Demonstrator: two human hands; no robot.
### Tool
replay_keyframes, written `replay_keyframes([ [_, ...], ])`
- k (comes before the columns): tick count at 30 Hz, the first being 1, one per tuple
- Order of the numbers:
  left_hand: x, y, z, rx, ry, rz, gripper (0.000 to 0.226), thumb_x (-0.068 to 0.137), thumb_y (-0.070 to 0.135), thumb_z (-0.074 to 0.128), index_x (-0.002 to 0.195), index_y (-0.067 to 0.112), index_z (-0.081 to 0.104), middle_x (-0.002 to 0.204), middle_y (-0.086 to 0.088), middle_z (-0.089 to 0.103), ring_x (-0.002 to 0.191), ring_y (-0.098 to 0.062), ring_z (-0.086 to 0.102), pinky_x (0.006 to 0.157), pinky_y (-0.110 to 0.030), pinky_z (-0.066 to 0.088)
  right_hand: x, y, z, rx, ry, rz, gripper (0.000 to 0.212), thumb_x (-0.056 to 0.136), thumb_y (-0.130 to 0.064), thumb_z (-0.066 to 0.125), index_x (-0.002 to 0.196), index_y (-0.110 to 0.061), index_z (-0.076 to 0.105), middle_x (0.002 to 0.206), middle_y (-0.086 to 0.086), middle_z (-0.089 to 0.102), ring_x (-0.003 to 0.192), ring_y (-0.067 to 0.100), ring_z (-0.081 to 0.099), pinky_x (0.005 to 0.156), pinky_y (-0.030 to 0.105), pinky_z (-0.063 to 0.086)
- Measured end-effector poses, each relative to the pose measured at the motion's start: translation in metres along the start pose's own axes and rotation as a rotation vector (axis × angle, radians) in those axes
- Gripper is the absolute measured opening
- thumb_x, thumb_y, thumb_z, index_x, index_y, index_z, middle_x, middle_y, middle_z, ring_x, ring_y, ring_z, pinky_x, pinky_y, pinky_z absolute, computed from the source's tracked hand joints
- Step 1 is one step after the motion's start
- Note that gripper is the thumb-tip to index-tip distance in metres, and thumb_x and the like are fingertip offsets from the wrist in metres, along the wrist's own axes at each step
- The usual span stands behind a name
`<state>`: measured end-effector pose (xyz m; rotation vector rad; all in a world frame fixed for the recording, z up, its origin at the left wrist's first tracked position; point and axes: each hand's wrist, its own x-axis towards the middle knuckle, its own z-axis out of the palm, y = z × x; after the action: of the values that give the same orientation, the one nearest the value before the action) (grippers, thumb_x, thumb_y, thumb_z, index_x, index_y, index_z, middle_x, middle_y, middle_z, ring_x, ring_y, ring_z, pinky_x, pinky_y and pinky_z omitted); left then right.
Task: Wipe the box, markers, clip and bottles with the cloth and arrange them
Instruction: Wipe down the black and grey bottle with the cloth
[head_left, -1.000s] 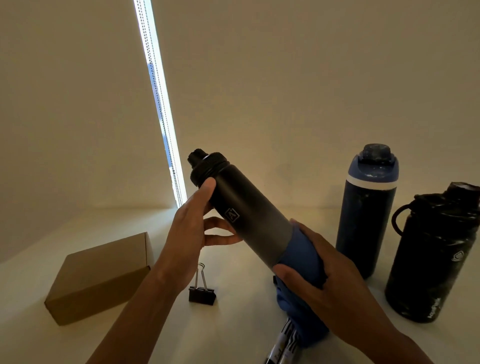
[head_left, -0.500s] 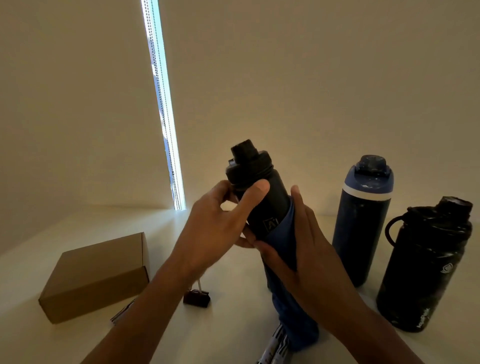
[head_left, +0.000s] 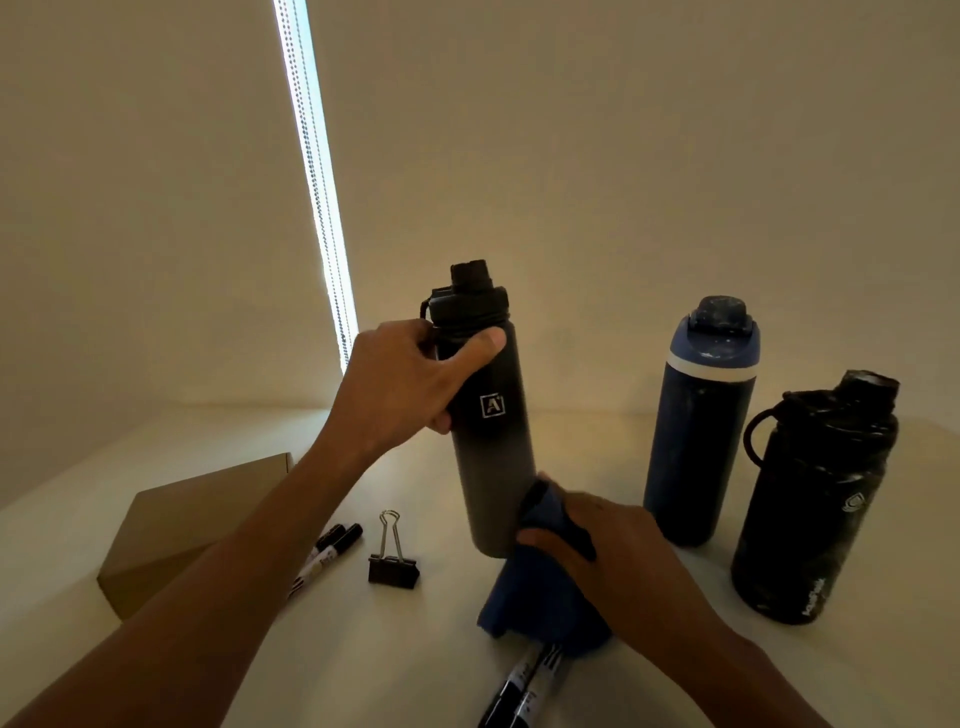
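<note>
A black bottle (head_left: 493, 447) is gripped near its cap by the left hand (head_left: 410, 384) and held nearly upright. A cloth (head_left: 535, 597) is clutched in the right hand (head_left: 587, 545) and pressed against the bottle's base. On the counter (head_left: 363, 649), a blue bottle (head_left: 701, 431) and a handled bottle (head_left: 815, 509) are stood to the right; a box (head_left: 182, 525), markers (head_left: 327, 551) and a clip (head_left: 392, 558) are laid to the left.
</note>
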<state>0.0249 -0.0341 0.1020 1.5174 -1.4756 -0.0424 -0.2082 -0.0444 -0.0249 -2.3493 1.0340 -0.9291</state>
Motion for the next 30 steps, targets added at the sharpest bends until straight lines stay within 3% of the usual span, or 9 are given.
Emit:
replay_keyframes([
  [1,0.003,-0.004,-0.001,0.016,-0.004,0.006,0.045,0.088,0.065,0.066,0.101,0.022,0.071,0.081,0.012,0.074,0.052,-0.009,0.072,0.059,-0.013,0.058,-0.004,0.005,-0.003,0.002,-0.005,0.011,0.026,0.101,-0.037,0.061,0.127,-0.044,0.065,0.114,-0.022,0.070,0.105,-0.006,0.062,0.095,0.022,0.051],
  [3,0.009,-0.011,-0.004,0.033,-0.015,0.011,0.045,0.088,0.064,0.067,0.105,0.022,0.071,0.083,0.013,0.073,0.054,-0.008,0.072,0.059,-0.011,0.056,-0.009,0.012,-0.009,0.014,0.020,0.038,0.039,0.099,-0.017,0.063,0.119,-0.050,0.068,0.105,-0.028,0.071,0.100,-0.009,0.063,0.088,0.011,0.048],
  [7,0.023,-0.027,-0.006,0.047,-0.009,0.009,0.052,0.084,0.064,0.073,0.109,0.019,0.074,0.088,0.012,0.074,0.063,-0.004,0.074,0.058,-0.017,0.060,-0.010,0.017,-0.018,0.098,0.091,0.055,0.039,0.095,-0.014,0.068,0.116,-0.047,0.072,0.097,-0.027,0.073,0.096,-0.004,0.067,0.080,0.008,0.049],
  [11,0.034,-0.048,-0.003,0.134,0.003,-0.029,0.061,0.077,0.077,0.073,0.097,0.019,0.076,0.080,0.008,0.075,0.062,-0.010,0.074,0.063,-0.038,0.066,0.000,0.038,-0.010,0.099,0.069,0.036,0.045,0.094,-0.008,0.069,0.106,-0.051,0.074,0.115,-0.021,0.070,0.106,-0.002,0.064,0.083,0.008,0.047],
  [13,0.037,-0.060,-0.001,0.192,0.013,-0.042,0.068,0.071,0.086,0.068,0.089,0.021,0.074,0.076,0.007,0.075,0.060,-0.009,0.073,0.067,-0.041,0.065,0.005,0.039,-0.003,0.116,-0.093,0.098,0.055,0.100,-0.004,0.061,0.088,-0.056,0.072,0.132,0.004,0.066,0.123,0.015,0.061,0.082,0.005,0.045],
  [16,0.040,-0.077,-0.001,0.256,0.021,-0.061,0.073,0.067,0.093,0.061,0.083,0.022,0.072,0.075,0.007,0.073,0.062,-0.011,0.072,0.071,-0.043,0.064,0.002,0.052,-0.001,0.062,0.041,0.031,0.016,0.093,-0.024,0.074,0.103,-0.036,0.076,0.113,-0.016,0.070,0.104,-0.003,0.065,0.081,0.008,0.049],
  [19,0.042,-0.091,-0.001,0.250,0.014,-0.090,0.075,0.066,0.095,0.057,0.085,0.024,0.071,0.076,0.008,0.074,0.066,-0.011,0.073,0.074,-0.042,0.065,-0.006,0.062,0.005,-0.001,0.099,-0.073,0.027,0.079,-0.074,0.069,0.095,-0.053,0.077,0.090,-0.037,0.067,0.087,-0.015,0.063,0.082,0.017,0.049],
  [23,0.046,-0.106,0.000,0.261,0.062,-0.090,0.070,0.072,0.091,0.060,0.090,0.024,0.071,0.082,0.009,0.072,0.074,-0.011,0.072,0.076,-0.041,0.064,-0.009,0.026,-0.014,0.084,0.114,-0.016,0.029,0.088,-0.026,0.078,0.113,-0.041,0.073,0.109,-0.022,0.067,0.101,0.001,0.064,0.085,0.018,0.051],
  [30,0.037,-0.114,0.007,0.165,0.084,-0.119,0.063,0.082,0.077,0.067,0.118,0.025,0.068,0.108,0.012,0.067,0.097,-0.008,0.064,0.085,-0.026,0.050,-0.009,0.025,-0.014,0.061,0.050,-0.017,0.043,0.086,-0.019,0.077,0.121,-0.043,0.068,0.114,-0.026,0.062,0.105,-0.001,0.061,0.087,0.019,0.052],
])
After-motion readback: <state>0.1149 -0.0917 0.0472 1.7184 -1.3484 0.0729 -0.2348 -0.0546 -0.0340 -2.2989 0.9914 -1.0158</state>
